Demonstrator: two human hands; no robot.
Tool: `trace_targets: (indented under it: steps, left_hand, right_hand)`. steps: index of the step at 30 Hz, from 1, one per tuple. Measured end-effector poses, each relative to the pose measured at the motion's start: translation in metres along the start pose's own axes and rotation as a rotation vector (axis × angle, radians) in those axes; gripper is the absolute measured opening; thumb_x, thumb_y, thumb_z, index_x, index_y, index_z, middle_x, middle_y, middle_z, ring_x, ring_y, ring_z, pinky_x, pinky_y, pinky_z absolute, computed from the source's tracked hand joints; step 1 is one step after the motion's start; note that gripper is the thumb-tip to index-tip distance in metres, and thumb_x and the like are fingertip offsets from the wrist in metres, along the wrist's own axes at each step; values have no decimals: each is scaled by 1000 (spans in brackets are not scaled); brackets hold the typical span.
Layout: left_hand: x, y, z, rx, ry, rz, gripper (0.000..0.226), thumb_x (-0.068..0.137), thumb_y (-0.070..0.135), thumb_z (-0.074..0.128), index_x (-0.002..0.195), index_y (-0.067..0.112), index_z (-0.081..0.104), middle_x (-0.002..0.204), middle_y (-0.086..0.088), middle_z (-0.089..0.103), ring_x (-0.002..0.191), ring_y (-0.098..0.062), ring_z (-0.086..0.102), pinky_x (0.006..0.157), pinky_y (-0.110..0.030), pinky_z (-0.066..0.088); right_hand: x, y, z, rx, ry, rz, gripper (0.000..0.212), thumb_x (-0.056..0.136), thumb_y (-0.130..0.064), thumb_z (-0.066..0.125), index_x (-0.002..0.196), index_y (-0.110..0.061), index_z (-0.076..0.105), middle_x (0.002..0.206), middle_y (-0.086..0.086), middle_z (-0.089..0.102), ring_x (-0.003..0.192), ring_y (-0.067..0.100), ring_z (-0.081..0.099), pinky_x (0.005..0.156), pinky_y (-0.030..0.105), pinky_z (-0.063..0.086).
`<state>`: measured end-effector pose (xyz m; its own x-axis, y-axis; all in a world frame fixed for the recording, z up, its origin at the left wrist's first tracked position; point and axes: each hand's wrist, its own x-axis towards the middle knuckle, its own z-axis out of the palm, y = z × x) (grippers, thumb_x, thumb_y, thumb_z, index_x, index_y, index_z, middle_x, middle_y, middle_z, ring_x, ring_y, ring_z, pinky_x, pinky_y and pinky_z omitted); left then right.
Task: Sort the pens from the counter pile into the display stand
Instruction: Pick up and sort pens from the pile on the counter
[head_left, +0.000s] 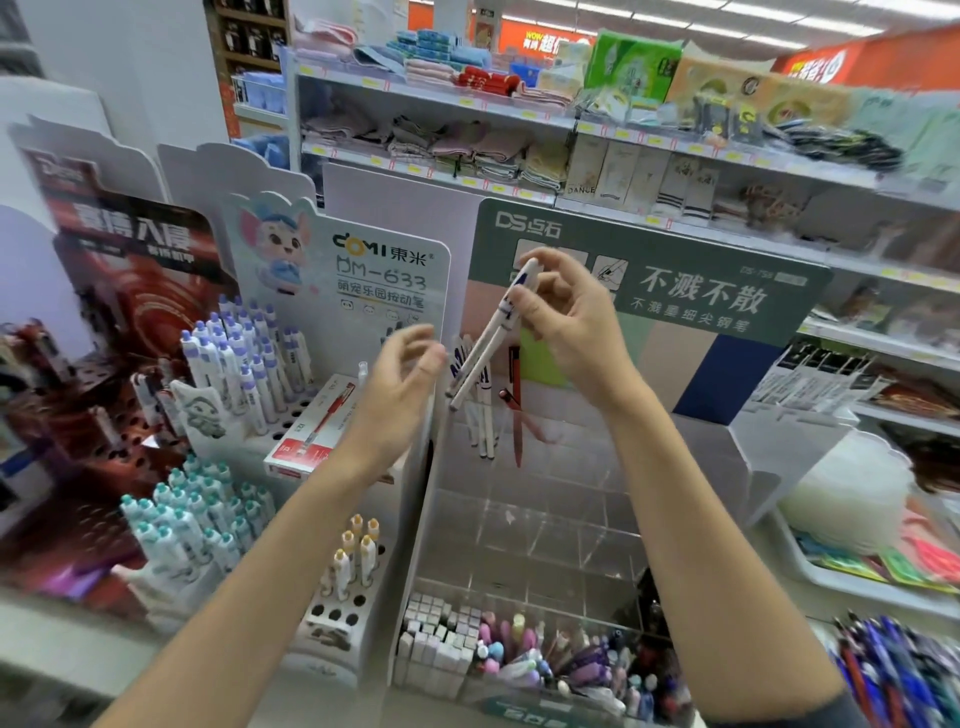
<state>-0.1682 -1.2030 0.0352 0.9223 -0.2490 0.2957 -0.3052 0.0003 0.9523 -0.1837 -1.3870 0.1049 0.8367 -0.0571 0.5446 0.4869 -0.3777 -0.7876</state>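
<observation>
My right hand (566, 317) pinches two white pens with blue print (485, 348), held slanted above the top tier of the clear acrylic display stand (530, 525). My left hand (402, 374) hovers just left of the pens' lower tips, fingers loosely curled and holding nothing. A few white pens (480, 415) and a red pen (516, 400) stand in the stand's upper-left compartments. The lowest tier holds mixed pens and white caps (519, 654). A pile of blue and red pens (893, 670) lies at the lower right.
A white holder with purple-capped pens (249, 358) and teal-capped pens (197, 519) stands at left, with a red pen box (311, 431) on it. A green backboard (675, 291) rises behind the stand. Store shelves (571, 119) of folded goods fill the background.
</observation>
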Motion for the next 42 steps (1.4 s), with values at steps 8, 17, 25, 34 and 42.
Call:
trace_targets:
  steps: [8, 17, 25, 34, 42]
  left_hand:
    - [4, 2, -13, -217, 201, -67, 17, 104, 13, 44, 117, 16, 54, 112, -12, 62, 85, -17, 68, 85, -34, 57]
    - [5, -4, -7, -163, 180, -100, 17, 102, 10, 46, 112, 14, 58, 95, -6, 66, 72, -14, 65, 79, -34, 58]
    - [6, -2, 7, -202, 126, -124, 16, 101, 5, 45, 108, 12, 59, 90, -9, 65, 68, -14, 62, 71, -27, 59]
    - [2, -1, 6, -177, 69, -119, 17, 101, 6, 46, 108, 13, 60, 91, -9, 66, 70, -14, 62, 73, -30, 57]
    - [-11, 6, 29, -160, 11, -117, 20, 99, 1, 47, 97, 14, 61, 84, -6, 66, 63, -10, 59, 63, -22, 53]
  right_hand:
    - [10, 21, 15, -384, 16, -19, 35, 93, -9, 65, 126, -12, 57, 93, -5, 61, 78, 5, 56, 76, 21, 48]
    - [-22, 42, 23, -577, -3, -41, 33, 91, -10, 62, 124, -7, 65, 101, 5, 66, 88, 15, 58, 84, 23, 47]
    - [-51, 46, -1, -665, -277, 210, 30, 90, -11, 65, 119, -13, 69, 111, 2, 70, 96, 12, 60, 87, 21, 47]
    - [-39, 50, 0, -531, 110, 327, 13, 88, -17, 71, 99, -13, 65, 88, -2, 67, 83, 14, 62, 78, 25, 51]
    - [-63, 56, -3, -669, 185, 200, 12, 89, -17, 68, 91, -6, 74, 88, 8, 73, 80, 21, 63, 74, 33, 50]
